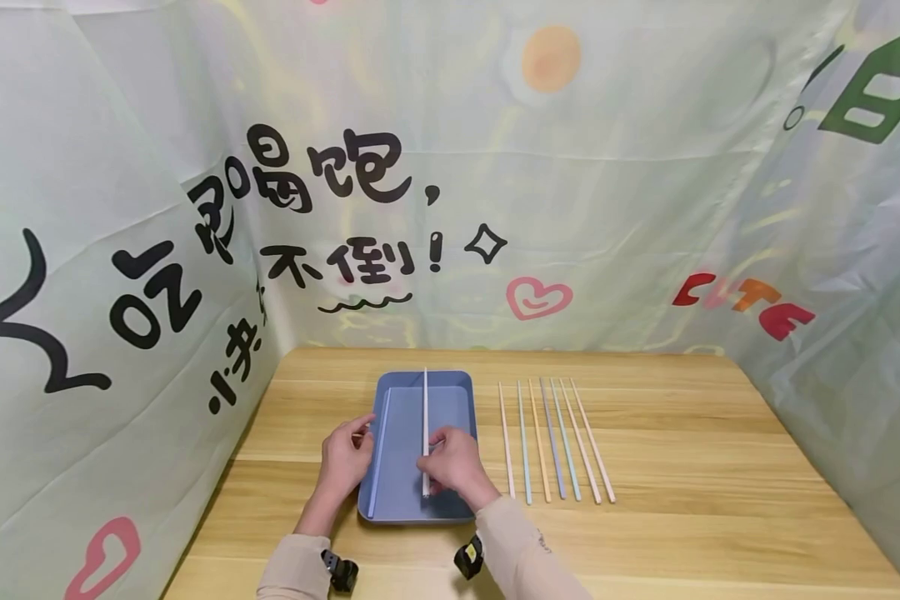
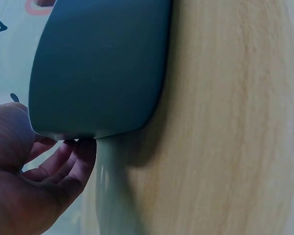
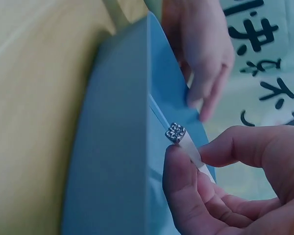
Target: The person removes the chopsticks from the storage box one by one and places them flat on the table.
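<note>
A blue rectangular tray (image 1: 405, 517) lies on the table. Inside it, along the left side, rests a blue chopstick (image 1: 378, 454). My right hand (image 1: 453, 460) pinches a whitish chopstick (image 1: 425, 408) near its thicker end, above the middle of the tray. In the right wrist view, the held chopstick (image 3: 188, 149) shows a dark patterned end cap between thumb and fingers. At the tray's left rim is my left hand (image 1: 347, 454), fingers curled against the edge. From the left wrist, its fingertips (image 2: 85, 149) touch the tray's outer side; the thumb's contact is partly hidden.
Right of the tray, several chopsticks in pink, light blue, orange and purple (image 1: 552, 442) lie side by side on the wooden table (image 1: 690, 483). Printed cloth walls (image 1: 615, 250) enclose the table at the back and both sides.
</note>
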`<state>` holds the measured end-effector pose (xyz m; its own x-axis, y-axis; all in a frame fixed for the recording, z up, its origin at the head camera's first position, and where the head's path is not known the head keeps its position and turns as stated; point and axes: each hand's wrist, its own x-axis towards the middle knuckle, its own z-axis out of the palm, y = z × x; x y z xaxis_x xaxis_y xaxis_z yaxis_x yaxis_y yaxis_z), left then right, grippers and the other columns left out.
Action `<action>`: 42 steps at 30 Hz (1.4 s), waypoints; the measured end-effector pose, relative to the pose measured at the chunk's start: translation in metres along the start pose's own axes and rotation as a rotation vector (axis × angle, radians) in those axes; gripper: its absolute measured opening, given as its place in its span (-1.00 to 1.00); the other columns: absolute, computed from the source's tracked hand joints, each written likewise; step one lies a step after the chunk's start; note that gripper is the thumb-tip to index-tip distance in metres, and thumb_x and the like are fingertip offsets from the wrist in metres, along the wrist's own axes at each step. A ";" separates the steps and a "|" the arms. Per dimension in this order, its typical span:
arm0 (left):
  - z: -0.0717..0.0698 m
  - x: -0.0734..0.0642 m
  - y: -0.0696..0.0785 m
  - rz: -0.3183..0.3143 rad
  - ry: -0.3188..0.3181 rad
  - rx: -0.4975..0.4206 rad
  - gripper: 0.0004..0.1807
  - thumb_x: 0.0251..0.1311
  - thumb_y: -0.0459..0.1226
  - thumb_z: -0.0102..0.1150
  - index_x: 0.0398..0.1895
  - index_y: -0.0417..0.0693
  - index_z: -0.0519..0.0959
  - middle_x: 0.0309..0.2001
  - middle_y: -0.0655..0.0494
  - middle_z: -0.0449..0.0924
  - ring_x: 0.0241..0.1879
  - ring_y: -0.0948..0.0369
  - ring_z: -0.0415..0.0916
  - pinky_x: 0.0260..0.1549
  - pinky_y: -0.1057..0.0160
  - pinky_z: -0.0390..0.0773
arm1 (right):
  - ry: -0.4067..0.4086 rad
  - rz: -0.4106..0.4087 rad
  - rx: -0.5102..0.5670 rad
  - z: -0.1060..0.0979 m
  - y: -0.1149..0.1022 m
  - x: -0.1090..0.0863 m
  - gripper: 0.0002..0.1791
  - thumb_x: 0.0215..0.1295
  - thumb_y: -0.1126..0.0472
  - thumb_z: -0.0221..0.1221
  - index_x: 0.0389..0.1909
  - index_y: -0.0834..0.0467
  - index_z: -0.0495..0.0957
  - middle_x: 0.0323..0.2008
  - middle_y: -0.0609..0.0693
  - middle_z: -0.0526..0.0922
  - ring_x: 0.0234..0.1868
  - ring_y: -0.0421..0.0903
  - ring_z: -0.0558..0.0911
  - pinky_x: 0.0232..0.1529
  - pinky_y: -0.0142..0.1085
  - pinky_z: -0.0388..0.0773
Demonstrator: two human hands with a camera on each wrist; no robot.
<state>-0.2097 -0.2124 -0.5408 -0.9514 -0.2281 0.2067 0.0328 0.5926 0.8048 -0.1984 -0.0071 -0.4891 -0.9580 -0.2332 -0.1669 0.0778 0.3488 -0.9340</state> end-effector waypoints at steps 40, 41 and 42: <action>-0.001 -0.001 0.001 -0.013 -0.011 0.005 -0.60 0.35 -0.47 0.15 0.22 -0.26 0.67 -0.15 -0.14 0.69 -0.18 0.05 0.69 -0.29 0.37 0.62 | 0.201 0.157 -0.045 -0.106 0.030 -0.005 -0.61 0.29 0.37 0.23 0.12 0.34 0.47 -0.31 0.10 0.58 -0.57 -0.11 0.55 -0.56 -0.24 0.66; -0.001 -0.001 0.001 -0.012 -0.009 0.004 -0.61 0.35 -0.47 0.15 0.22 -0.25 0.68 -0.15 -0.14 0.69 -0.18 0.05 0.69 -0.29 0.37 0.62 | 0.208 0.159 -0.046 -0.109 0.032 -0.005 -0.62 0.30 0.36 0.23 0.11 0.34 0.47 -0.31 0.11 0.58 -0.58 -0.11 0.55 -0.56 -0.24 0.66; -0.001 -0.001 0.002 -0.012 -0.008 0.004 -0.61 0.35 -0.47 0.16 0.22 -0.25 0.68 -0.15 -0.13 0.69 -0.18 0.06 0.69 -0.28 0.37 0.61 | 0.212 0.162 -0.051 -0.111 0.033 -0.006 -0.63 0.30 0.36 0.23 0.11 0.34 0.47 -0.31 0.11 0.58 -0.57 -0.11 0.55 -0.56 -0.24 0.66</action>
<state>-0.2083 -0.2121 -0.5391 -0.9541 -0.2292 0.1925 0.0199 0.5931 0.8049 -0.2211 0.1068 -0.4840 -0.9709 0.0227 -0.2384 0.2263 0.4123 -0.8825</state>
